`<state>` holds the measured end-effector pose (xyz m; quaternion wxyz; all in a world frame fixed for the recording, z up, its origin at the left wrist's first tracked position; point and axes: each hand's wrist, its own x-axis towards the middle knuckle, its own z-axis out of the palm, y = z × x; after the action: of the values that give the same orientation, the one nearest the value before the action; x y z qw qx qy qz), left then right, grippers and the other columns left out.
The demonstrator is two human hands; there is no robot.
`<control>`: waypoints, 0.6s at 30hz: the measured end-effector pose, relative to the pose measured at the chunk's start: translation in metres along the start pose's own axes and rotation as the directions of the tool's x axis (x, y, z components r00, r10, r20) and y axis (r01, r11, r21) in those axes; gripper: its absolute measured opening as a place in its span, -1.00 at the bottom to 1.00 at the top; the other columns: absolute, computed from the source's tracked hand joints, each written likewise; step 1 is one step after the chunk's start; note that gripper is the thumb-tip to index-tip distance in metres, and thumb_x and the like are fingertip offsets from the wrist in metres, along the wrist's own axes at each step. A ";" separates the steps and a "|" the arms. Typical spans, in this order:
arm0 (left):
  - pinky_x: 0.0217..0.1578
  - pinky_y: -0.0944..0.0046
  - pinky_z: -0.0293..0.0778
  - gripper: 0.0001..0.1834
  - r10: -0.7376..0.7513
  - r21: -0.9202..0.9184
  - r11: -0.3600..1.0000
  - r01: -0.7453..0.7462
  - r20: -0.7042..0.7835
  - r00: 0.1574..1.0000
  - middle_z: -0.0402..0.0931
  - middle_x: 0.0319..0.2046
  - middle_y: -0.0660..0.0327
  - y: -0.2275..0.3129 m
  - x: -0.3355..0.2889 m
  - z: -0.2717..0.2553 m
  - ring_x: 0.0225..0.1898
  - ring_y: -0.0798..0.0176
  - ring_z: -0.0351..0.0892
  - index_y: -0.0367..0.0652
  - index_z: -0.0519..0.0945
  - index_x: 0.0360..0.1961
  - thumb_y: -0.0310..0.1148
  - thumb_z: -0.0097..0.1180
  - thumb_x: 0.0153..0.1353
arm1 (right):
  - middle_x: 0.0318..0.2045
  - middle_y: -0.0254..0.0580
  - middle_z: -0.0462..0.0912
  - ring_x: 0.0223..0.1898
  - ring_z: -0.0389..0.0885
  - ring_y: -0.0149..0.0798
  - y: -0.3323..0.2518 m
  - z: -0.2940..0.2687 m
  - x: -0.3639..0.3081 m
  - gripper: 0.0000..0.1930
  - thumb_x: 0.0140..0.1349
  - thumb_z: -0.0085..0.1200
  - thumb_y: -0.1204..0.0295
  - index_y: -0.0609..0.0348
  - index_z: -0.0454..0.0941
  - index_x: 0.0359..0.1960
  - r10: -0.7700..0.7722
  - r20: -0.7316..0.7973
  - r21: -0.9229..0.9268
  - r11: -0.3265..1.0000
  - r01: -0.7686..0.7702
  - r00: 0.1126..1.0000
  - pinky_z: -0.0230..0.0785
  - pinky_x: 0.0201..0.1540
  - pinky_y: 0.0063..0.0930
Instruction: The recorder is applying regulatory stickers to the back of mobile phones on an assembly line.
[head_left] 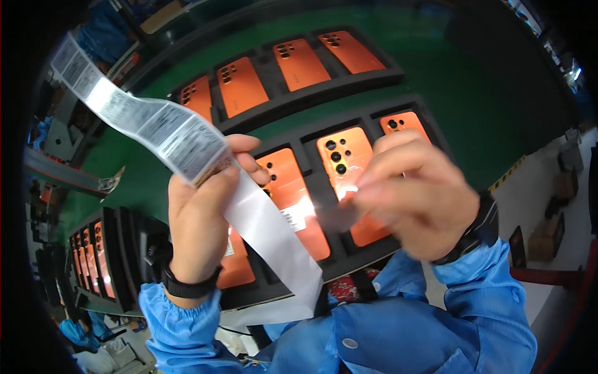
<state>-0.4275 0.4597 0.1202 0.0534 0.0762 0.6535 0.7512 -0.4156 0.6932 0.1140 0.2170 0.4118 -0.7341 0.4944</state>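
My left hand (205, 212) is closed, thumb and fingers pinching a long strip of printed labels (165, 128). The strip rises to the upper left, while its white backing (268, 240) hangs down towards my lap. My right hand (417, 193) is blurred by motion, its fingertips drawn together over an orange phone (341, 146) lying back up in a dark foam tray (305, 153). A small greyish blur under those fingertips cannot be made out. To the left, another orange phone (283, 171) bears a white label (297, 218). A further phone (405, 118) is partly behind my right hand.
Beyond lies a second foam tray (311, 93) with several orange phones (299, 65) on a green work surface (430, 75). At the left, more orange phones (99, 262) stand in a dark tray. Cartons (548, 230) sit on the floor at the right.
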 end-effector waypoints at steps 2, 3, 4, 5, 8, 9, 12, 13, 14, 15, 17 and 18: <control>-0.43 0.30 0.40 -0.78 -0.009 0.483 0.873 -0.059 0.138 0.990 0.48 -0.50 0.18 -0.002 0.008 0.013 -0.46 0.31 0.49 -0.34 0.51 -0.23 -0.54 -0.11 0.12 | -0.35 -0.13 0.51 -0.29 0.43 -0.21 0.005 -0.021 -0.005 -0.82 0.07 0.07 0.59 0.27 0.54 -0.25 0.072 -0.049 -0.059 0.995 -0.075 0.996 0.30 -0.20 -0.39; -0.37 0.28 0.42 -0.78 -0.132 0.692 0.716 -0.093 0.264 0.955 0.43 -0.48 0.19 0.009 0.008 0.028 -0.40 0.25 0.49 -0.30 0.53 -0.25 -0.48 0.05 0.05 | -0.37 -0.11 0.52 -0.30 0.43 -0.22 0.009 -0.027 -0.009 -0.82 0.10 0.05 0.60 0.31 0.53 -0.24 0.079 -0.107 -0.096 0.991 -0.089 0.991 0.29 -0.20 -0.39; -0.35 0.23 0.40 -0.77 -0.094 0.720 0.604 -0.341 0.489 0.867 0.42 -0.47 0.14 -0.003 0.011 0.031 -0.37 0.17 0.47 -0.29 0.52 -0.25 -0.46 0.10 0.02 | -0.39 -0.11 0.55 -0.33 0.47 -0.23 0.014 -0.032 -0.012 -0.81 0.04 0.09 0.64 0.34 0.55 -0.26 0.083 -0.168 -0.131 0.986 -0.105 0.982 0.33 -0.25 -0.44; -0.33 0.18 0.38 -0.75 -0.090 0.669 0.470 -0.576 0.685 0.723 0.41 -0.46 0.10 -0.019 0.014 0.033 -0.35 0.10 0.46 -0.29 0.50 -0.26 -0.45 0.14 -0.01 | -0.40 -0.10 0.58 -0.35 0.52 -0.25 0.019 -0.037 -0.015 -0.79 -0.01 0.14 0.68 0.36 0.58 -0.28 0.084 -0.229 -0.164 0.979 -0.123 0.970 0.37 -0.30 -0.48; -0.36 0.19 0.36 -0.80 -0.087 0.576 0.643 -0.505 0.710 0.699 0.39 -0.48 0.10 -0.037 0.011 0.056 -0.39 0.07 0.44 -0.24 0.44 -0.36 -0.47 0.16 -0.05 | -0.34 -0.09 0.58 -0.33 0.52 -0.32 0.022 -0.044 -0.020 -0.80 0.02 0.12 0.68 0.38 0.57 -0.25 0.188 -0.315 -0.093 0.970 -0.227 0.930 0.37 -0.29 -0.53; -0.38 0.19 0.36 -0.80 -0.182 0.580 0.715 -0.392 0.695 0.696 0.39 -0.50 0.13 -0.038 0.011 0.060 -0.43 0.10 0.45 -0.21 0.44 -0.37 -0.49 0.15 -0.06 | -0.32 -0.10 0.57 -0.33 0.51 -0.35 0.027 -0.044 -0.022 -0.79 0.04 0.11 0.68 0.39 0.56 -0.24 0.223 -0.383 0.000 0.970 -0.241 0.896 0.37 -0.28 -0.55; -0.40 0.24 0.36 -0.89 -0.253 0.760 0.502 -0.413 0.586 0.770 0.39 -0.51 0.23 -0.037 -0.004 0.068 -0.44 0.19 0.46 -0.11 0.41 -0.45 -0.38 0.08 0.01 | -0.30 -0.12 0.56 -0.31 0.51 -0.39 0.037 -0.044 -0.020 -0.81 0.06 0.10 0.67 0.38 0.55 -0.24 0.195 -0.348 0.014 0.979 -0.203 0.917 0.37 -0.26 -0.59; -0.40 0.24 0.36 -0.89 -0.253 0.752 0.509 -0.418 0.595 0.763 0.39 -0.51 0.23 -0.049 -0.002 0.069 -0.44 0.19 0.46 -0.11 0.41 -0.45 -0.38 0.08 0.01 | -0.31 -0.13 0.56 -0.30 0.51 -0.39 0.041 -0.045 -0.023 -0.82 0.07 0.10 0.67 0.38 0.55 -0.25 0.216 -0.355 0.029 0.975 -0.221 0.910 0.37 -0.25 -0.59; -0.37 0.26 0.36 -0.88 -0.145 0.649 0.615 -0.448 0.652 0.744 0.38 -0.52 0.24 -0.069 -0.002 0.068 -0.43 0.20 0.44 -0.09 0.40 -0.47 -0.33 0.05 0.04 | -0.31 -0.13 0.56 -0.30 0.51 -0.39 0.045 -0.045 -0.026 -0.82 0.07 0.10 0.67 0.38 0.55 -0.25 0.221 -0.357 0.020 0.973 -0.228 0.908 0.37 -0.25 -0.59; -0.34 0.29 0.35 -0.85 -0.029 0.529 0.704 -0.474 0.689 0.724 0.36 -0.52 0.25 -0.081 -0.002 0.068 -0.42 0.21 0.43 -0.08 0.39 -0.48 -0.27 0.03 0.06 | -0.32 -0.15 0.56 -0.30 0.51 -0.41 0.049 -0.045 -0.029 -0.84 0.07 0.09 0.67 0.38 0.55 -0.27 0.267 -0.368 0.074 0.963 -0.258 0.891 0.36 -0.24 -0.60; -0.34 0.33 0.33 -0.84 -0.032 0.572 0.602 -0.557 0.715 0.699 0.35 -0.53 0.26 -0.076 -0.007 0.077 -0.42 0.24 0.42 -0.08 0.39 -0.47 -0.26 0.03 0.06 | -0.33 -0.17 0.56 -0.30 0.50 -0.42 0.052 -0.041 -0.024 -0.86 0.08 0.09 0.67 0.37 0.55 -0.29 0.295 -0.366 0.154 0.954 -0.256 0.883 0.36 -0.24 -0.61; -0.33 0.37 0.31 -0.83 -0.040 0.581 0.508 -0.636 0.753 0.656 0.34 -0.54 0.27 -0.078 -0.008 0.083 -0.42 0.26 0.41 -0.08 0.38 -0.45 -0.24 0.03 0.05 | -0.34 -0.18 0.56 -0.30 0.50 -0.43 0.052 -0.038 -0.024 -0.87 0.08 0.08 0.66 0.37 0.54 -0.30 0.340 -0.368 0.175 0.939 -0.295 0.865 0.36 -0.24 -0.61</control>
<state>-0.4060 0.5504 0.0543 0.1055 0.4852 0.8240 0.2729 -0.4481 0.7459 0.0841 0.2517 0.1893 -0.7040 0.6366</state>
